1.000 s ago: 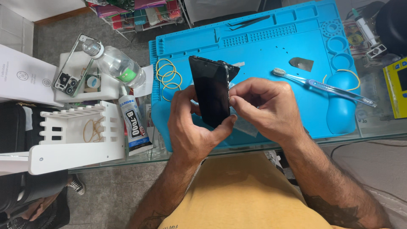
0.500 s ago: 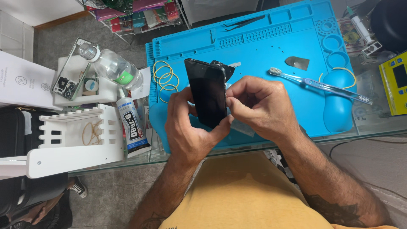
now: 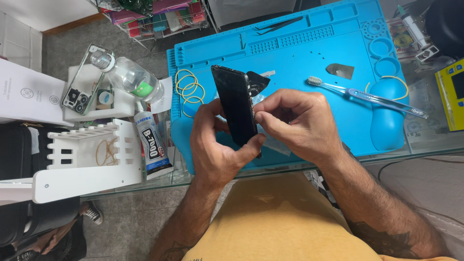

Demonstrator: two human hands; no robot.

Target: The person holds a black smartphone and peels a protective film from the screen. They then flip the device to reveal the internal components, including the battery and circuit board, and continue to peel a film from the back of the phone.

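A black smartphone [image 3: 235, 104] stands on edge above the blue work mat [image 3: 309, 58], its dark screen turned to the left. My left hand [image 3: 217, 150] grips it from below, the thumb pressed on its lower end. My right hand [image 3: 297, 123] pinches the phone's right edge with fingertips and also touches a clear film beneath it. Several yellow rubber bands [image 3: 189, 87] lie on the mat just left of the phone.
A toothbrush [image 3: 362, 94], a metal pick [image 3: 340, 71] and tweezers [image 3: 278, 24] lie on the mat. To the left are a glue tube [image 3: 151, 142], a clear bottle [image 3: 128, 76], a phone frame [image 3: 84, 79] and a white rack [image 3: 77, 159]. A yellow device [image 3: 452, 94] sits far right.
The phone and both hands have stayed in nearly the same hold; my right fingers have shifted slightly along the phone's edge.
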